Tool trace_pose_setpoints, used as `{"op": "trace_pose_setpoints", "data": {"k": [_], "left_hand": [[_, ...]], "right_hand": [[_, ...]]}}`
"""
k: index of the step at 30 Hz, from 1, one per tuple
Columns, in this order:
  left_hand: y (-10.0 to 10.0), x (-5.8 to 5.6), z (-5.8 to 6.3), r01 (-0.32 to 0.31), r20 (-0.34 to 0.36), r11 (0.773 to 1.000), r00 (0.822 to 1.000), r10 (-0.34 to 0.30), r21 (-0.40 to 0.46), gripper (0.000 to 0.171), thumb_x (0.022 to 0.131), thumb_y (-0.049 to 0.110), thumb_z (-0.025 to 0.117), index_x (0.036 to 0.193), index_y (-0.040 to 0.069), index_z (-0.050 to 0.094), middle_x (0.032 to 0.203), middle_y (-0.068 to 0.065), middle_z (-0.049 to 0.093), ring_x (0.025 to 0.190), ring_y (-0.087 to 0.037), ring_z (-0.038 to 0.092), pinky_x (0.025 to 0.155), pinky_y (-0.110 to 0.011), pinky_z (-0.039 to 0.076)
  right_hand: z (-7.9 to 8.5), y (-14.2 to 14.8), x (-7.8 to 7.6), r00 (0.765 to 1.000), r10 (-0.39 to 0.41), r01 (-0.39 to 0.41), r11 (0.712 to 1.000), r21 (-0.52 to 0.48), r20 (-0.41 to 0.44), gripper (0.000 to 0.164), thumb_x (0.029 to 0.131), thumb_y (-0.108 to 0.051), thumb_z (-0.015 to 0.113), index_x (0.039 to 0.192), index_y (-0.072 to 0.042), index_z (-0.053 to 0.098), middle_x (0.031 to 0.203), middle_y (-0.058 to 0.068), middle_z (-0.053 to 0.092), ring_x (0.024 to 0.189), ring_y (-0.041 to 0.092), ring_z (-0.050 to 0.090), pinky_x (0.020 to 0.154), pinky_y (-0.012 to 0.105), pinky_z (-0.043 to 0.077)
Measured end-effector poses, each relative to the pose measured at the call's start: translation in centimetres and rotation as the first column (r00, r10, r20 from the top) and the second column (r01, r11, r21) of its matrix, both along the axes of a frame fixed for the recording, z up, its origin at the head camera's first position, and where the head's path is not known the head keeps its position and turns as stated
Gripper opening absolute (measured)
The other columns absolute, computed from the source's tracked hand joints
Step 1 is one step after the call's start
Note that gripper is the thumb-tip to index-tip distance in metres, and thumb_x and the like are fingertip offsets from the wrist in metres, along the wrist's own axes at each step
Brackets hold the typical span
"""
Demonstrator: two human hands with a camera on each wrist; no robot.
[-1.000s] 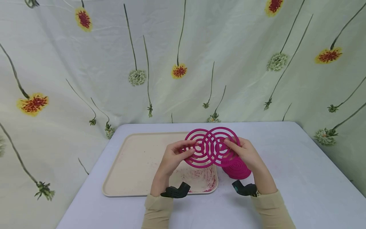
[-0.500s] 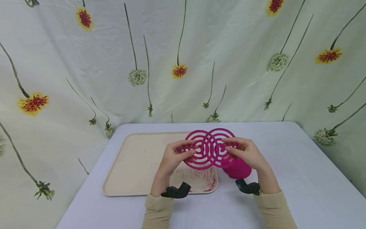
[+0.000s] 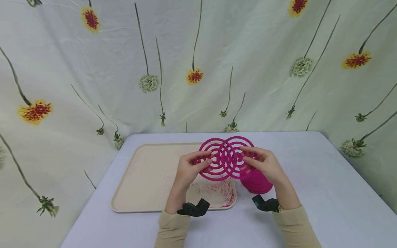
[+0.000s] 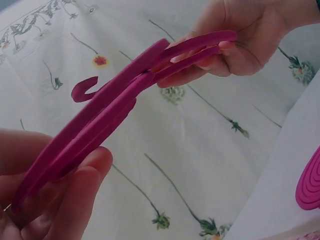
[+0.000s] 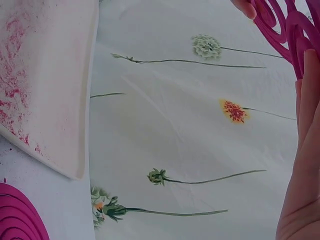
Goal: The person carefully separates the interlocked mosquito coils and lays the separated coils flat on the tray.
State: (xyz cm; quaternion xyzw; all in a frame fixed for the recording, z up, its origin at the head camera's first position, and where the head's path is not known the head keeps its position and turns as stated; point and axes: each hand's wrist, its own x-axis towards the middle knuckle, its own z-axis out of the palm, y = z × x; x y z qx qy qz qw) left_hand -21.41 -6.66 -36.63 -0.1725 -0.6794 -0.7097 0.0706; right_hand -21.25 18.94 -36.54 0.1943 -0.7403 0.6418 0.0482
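Note:
Two magenta mosquito coils, a left coil (image 3: pixel 216 158) and a right coil (image 3: pixel 239 157), are held up above the table, overlapping in the middle. My left hand (image 3: pixel 193 168) pinches the left coil between thumb and fingers. With its thumb and fingers, my right hand (image 3: pixel 266 164) grips the right coil near its centre. Seen almost edge-on in the left wrist view, the coils (image 4: pixel 112 100) cross each other, and one hooked end (image 4: pixel 82 91) sticks out. Below the right hand, more coils lie in a round pile (image 3: pixel 256 182) on the table.
A beige tray (image 3: pixel 149 179) lies to the left, its near right corner smeared with magenta powder (image 3: pixel 227 198). The white table (image 3: pixel 316 179) ends at a flower-printed cloth (image 3: pixel 263 86) hanging behind it. Crumbs (image 5: pixel 5 180) lie beside the tray.
My right hand has shifted its fingers from the right coil's outer side to nearer its centre. Both coils dipped slightly, then rose again. My left hand keeps its pinch.

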Motion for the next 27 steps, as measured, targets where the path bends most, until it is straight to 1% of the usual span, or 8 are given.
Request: {"op": "trace_pose_setpoints", "data": {"k": [2,4,7,10,13,18,23,27], "left_hand": [[0.5,0.1,0.1,-0.030,-0.001,0.998,1.000,0.030,0.047,0.026,0.083,0.002,0.069,0.109,-0.003,0.068,0.102,-0.017,0.066,0.087,-0.027,0.064,0.074,-0.030,0.056],[1.1,0.2,0.2,-0.088,0.019,0.991,0.996,0.086,0.105,0.027,0.084,0.003,0.069,0.110,-0.003,0.067,0.104,-0.017,0.066,0.090,-0.026,0.064,0.076,-0.030,0.055],[2.3,0.3,0.0,-0.175,0.054,0.962,0.984,0.167,0.211,0.028,0.084,0.004,0.069,0.111,-0.002,0.067,0.105,-0.016,0.067,0.094,-0.026,0.065,0.078,-0.031,0.054],[3.4,0.4,-0.4,-0.227,0.073,0.932,0.974,0.215,0.284,0.030,0.085,0.010,0.070,0.113,0.000,0.067,0.108,-0.013,0.067,0.098,-0.026,0.065,0.080,-0.031,0.053],[4.0,0.4,-0.8,-0.214,0.046,0.920,0.976,0.211,0.328,0.033,0.087,0.015,0.068,0.117,0.001,0.065,0.112,-0.011,0.066,0.100,-0.022,0.064,0.082,-0.030,0.053],[4.3,0.5,-0.9,-0.129,-0.034,0.923,0.988,0.151,0.363,0.036,0.093,0.016,0.059,0.125,0.000,0.059,0.122,-0.014,0.061,0.101,-0.020,0.064,0.081,-0.029,0.053],[4.4,0.5,-0.8,-0.065,-0.068,0.934,0.993,0.095,0.352,0.040,0.096,0.019,0.054,0.132,0.002,0.053,0.127,-0.013,0.058,0.102,-0.021,0.063,0.080,-0.033,0.054],[4.5,0.5,-0.9,-0.070,-0.079,0.940,0.992,0.102,0.333,0.040,0.096,0.021,0.055,0.132,0.004,0.053,0.126,-0.013,0.058,0.103,-0.023,0.063,0.083,-0.035,0.053]], "right_hand": [[0.0,-0.2,0.0,1.000,-0.012,0.012,0.998,-0.058,-0.001,0.038,0.089,-0.007,0.063,0.125,0.005,0.056,0.097,0.005,0.063,0.071,0.015,0.066,0.066,0.029,0.057],[-0.1,-0.7,-0.1,0.999,-0.042,0.041,0.991,-0.124,-0.006,0.038,0.090,-0.007,0.062,0.126,0.005,0.055,0.099,0.003,0.063,0.074,0.013,0.067,0.068,0.028,0.057],[-0.3,-1.6,-0.1,0.994,-0.112,0.109,0.964,-0.242,-0.001,0.039,0.090,-0.004,0.062,0.127,0.006,0.054,0.100,0.001,0.062,0.077,0.011,0.067,0.070,0.026,0.056],[-0.4,-2.5,-0.1,0.979,-0.205,0.195,0.935,-0.297,-0.001,0.040,0.089,-0.005,0.063,0.126,0.007,0.054,0.096,0.000,0.063,0.076,0.010,0.066,0.069,0.026,0.056],[-0.5,-3.2,-0.1,0.959,-0.283,0.263,0.910,-0.321,-0.018,0.037,0.088,-0.005,0.065,0.123,0.005,0.058,0.094,-0.001,0.064,0.076,0.010,0.066,0.070,0.027,0.056],[-0.6,-4.0,0.1,0.933,-0.353,0.309,0.888,-0.342,-0.075,0.035,0.089,-0.007,0.064,0.123,0.001,0.060,0.099,-0.002,0.068,0.081,0.012,0.068,0.074,0.027,0.055],[-1.0,-4.6,0.1,0.944,-0.297,0.234,0.911,-0.340,-0.145,0.038,0.094,-0.007,0.056,0.131,0.000,0.053,0.111,-0.004,0.066,0.088,0.012,0.068,0.071,0.027,0.055],[-1.2,-4.7,0.0,0.948,-0.266,0.197,0.921,-0.336,-0.175,0.038,0.094,-0.005,0.054,0.132,0.002,0.051,0.113,-0.006,0.065,0.089,0.011,0.067,0.070,0.027,0.056]]}}
